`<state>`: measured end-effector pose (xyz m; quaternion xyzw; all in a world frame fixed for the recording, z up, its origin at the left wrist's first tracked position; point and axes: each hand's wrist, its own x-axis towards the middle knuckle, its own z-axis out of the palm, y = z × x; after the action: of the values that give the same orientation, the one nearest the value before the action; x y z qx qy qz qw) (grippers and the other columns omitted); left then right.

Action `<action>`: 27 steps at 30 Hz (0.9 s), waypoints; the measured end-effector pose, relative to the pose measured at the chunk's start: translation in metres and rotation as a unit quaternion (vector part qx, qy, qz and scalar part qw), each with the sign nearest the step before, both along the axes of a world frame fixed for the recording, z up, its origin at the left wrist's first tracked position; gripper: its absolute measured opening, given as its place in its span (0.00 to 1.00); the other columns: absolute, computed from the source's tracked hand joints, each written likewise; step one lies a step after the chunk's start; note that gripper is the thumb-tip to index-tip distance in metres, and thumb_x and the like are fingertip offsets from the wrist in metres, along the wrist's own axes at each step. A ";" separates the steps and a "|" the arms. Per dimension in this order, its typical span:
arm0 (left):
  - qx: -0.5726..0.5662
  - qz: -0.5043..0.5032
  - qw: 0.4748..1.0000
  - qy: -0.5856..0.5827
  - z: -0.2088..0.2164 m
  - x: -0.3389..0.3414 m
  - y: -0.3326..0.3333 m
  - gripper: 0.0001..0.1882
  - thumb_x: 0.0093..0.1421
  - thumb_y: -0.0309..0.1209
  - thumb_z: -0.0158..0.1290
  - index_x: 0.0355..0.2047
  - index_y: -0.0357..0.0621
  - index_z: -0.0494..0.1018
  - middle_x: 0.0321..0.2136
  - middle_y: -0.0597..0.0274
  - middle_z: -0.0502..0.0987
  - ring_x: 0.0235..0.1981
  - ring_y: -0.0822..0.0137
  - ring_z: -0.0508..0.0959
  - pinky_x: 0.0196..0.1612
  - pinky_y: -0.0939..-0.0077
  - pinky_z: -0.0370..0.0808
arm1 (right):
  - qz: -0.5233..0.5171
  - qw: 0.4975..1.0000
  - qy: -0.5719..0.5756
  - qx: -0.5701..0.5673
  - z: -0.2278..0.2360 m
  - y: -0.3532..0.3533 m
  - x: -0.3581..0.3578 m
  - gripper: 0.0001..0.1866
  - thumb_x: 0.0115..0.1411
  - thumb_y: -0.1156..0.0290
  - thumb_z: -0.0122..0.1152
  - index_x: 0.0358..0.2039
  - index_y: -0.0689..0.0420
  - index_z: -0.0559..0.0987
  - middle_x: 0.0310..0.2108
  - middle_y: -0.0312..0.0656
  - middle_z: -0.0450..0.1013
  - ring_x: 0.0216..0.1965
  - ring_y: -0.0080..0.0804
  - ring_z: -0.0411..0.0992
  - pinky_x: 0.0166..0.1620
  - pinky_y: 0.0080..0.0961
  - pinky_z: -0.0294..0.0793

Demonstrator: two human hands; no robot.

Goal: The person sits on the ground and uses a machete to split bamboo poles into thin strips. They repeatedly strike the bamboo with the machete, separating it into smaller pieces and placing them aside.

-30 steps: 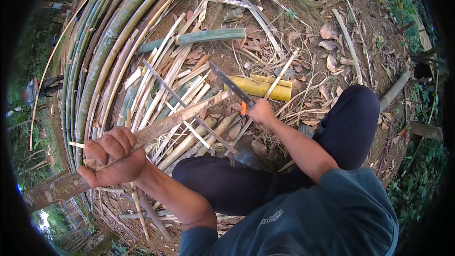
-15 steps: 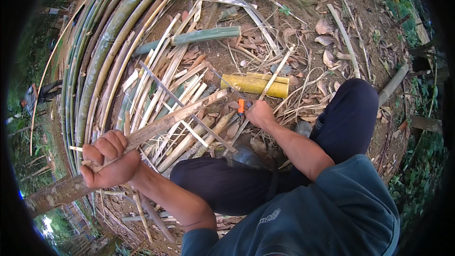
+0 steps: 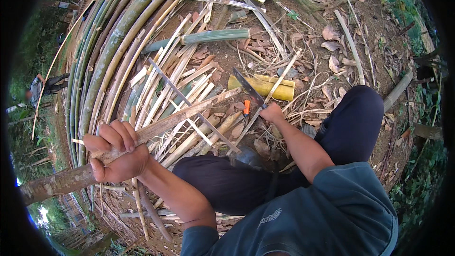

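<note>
My left hand [image 3: 118, 151] is closed round a long wooden pole [image 3: 185, 113]. Bark covers the pole's lower left part, while the part toward the middle is cut flat and pale. My right hand [image 3: 272, 113] grips a knife with a broad dark blade [image 3: 248, 87], which points up and left. The blade is clear of the pole's far end. Beside it on the ground are a small orange-handled tool [image 3: 247, 108] and a split yellow bamboo piece [image 3: 279, 89]. The knife's handle is mostly hidden in my right hand.
Split bamboo strips [image 3: 163, 95] lie heaped beyond the pole. Long bamboo poles [image 3: 102, 42] curve along the left, with a green bamboo length [image 3: 215, 35] across the heap. Another person [image 3: 37, 89] stands at the far left. Dry leaves [image 3: 330, 46] litter the ground at right.
The knife's blade has turned from a thin, blurred line to its broad side. My left fingers have loosened slightly on the pole. The whole view has shifted a little.
</note>
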<state>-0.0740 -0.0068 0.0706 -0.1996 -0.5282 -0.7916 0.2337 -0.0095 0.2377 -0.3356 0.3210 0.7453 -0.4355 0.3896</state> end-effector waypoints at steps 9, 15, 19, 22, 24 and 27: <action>-0.049 0.160 0.983 0.069 -0.002 0.001 -0.014 0.19 0.66 0.45 0.33 0.25 0.49 0.64 0.12 0.63 0.58 0.10 0.71 0.58 0.11 0.80 0.54 | -0.010 0.995 0.032 0.092 0.040 -0.008 -0.003 0.27 0.50 0.49 0.65 0.43 0.57 0.82 0.45 0.52 0.79 0.48 0.48 0.78 0.51 0.41 0.77; -0.005 0.372 0.926 -0.060 0.004 -0.006 0.009 0.19 0.66 0.45 0.32 0.23 0.49 0.62 0.12 0.64 0.57 0.10 0.69 0.57 0.14 0.77 0.58 | 0.007 0.985 0.150 0.082 0.064 -0.035 0.011 0.25 0.53 0.49 0.65 0.41 0.58 0.82 0.37 0.56 0.80 0.42 0.53 0.79 0.48 0.45 0.77; -0.010 0.343 0.939 -0.038 0.005 -0.007 0.008 0.20 0.66 0.45 0.31 0.23 0.49 0.61 0.11 0.62 0.58 0.10 0.69 0.59 0.15 0.76 0.61 | 0.015 0.978 0.186 0.097 0.061 -0.040 0.007 0.23 0.52 0.52 0.64 0.39 0.59 0.82 0.35 0.58 0.79 0.40 0.54 0.79 0.47 0.46 0.77; -0.061 0.277 0.959 0.017 -0.003 -0.008 -0.007 0.20 0.66 0.45 0.30 0.23 0.49 0.62 0.10 0.60 0.60 0.10 0.68 0.62 0.15 0.76 0.63 | -0.008 0.979 0.175 0.104 0.057 -0.033 0.003 0.23 0.52 0.52 0.64 0.39 0.59 0.82 0.34 0.56 0.80 0.38 0.52 0.79 0.45 0.44 0.78; -0.087 0.229 0.969 0.040 -0.005 -0.004 -0.021 0.20 0.66 0.44 0.29 0.23 0.49 0.63 0.09 0.59 0.61 0.10 0.67 0.64 0.14 0.75 0.64 | -0.020 0.984 0.160 0.070 0.059 -0.034 0.000 0.23 0.53 0.51 0.64 0.40 0.59 0.83 0.33 0.56 0.80 0.37 0.50 0.80 0.44 0.42 0.79; -0.082 0.162 0.981 0.071 -0.012 -0.005 -0.039 0.21 0.67 0.45 0.30 0.23 0.48 0.63 0.10 0.58 0.63 0.10 0.66 0.65 0.14 0.75 0.64 | 0.032 0.968 0.246 0.034 0.134 -0.052 -0.015 0.25 0.55 0.50 0.62 0.45 0.58 0.81 0.33 0.56 0.80 0.36 0.50 0.80 0.44 0.42 0.80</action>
<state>-0.0790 -0.0453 0.0583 -0.1858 -0.5985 -0.6810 0.3788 -0.0247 0.1856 -0.2016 0.1932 0.8424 -0.4630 0.1969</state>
